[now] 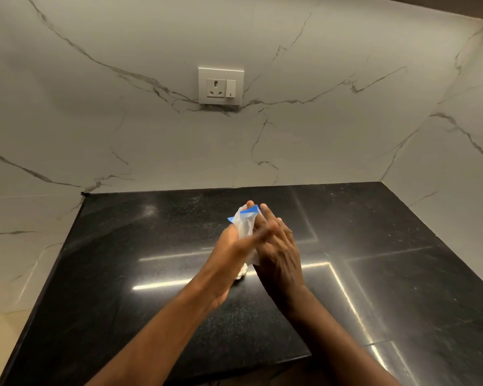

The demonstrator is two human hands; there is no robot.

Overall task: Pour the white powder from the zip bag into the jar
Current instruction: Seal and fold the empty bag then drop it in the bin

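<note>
A clear zip bag [244, 222] with a blue zip strip at its top sticks up between my two hands, above the black counter. My left hand [229, 246] grips the bag from the left and my right hand [276, 246] presses against it from the right, fingers pointing up. Below the hands a small glimpse of the glass jar [241, 273] shows on the counter; most of it is hidden behind my wrists. No white powder can be made out in the bag.
The black granite counter [151, 274] runs to a marble back wall [151, 135] and a side wall on the right. A white socket with a switch [221, 86] sits on the back wall. The counter's front edge lies near my forearms.
</note>
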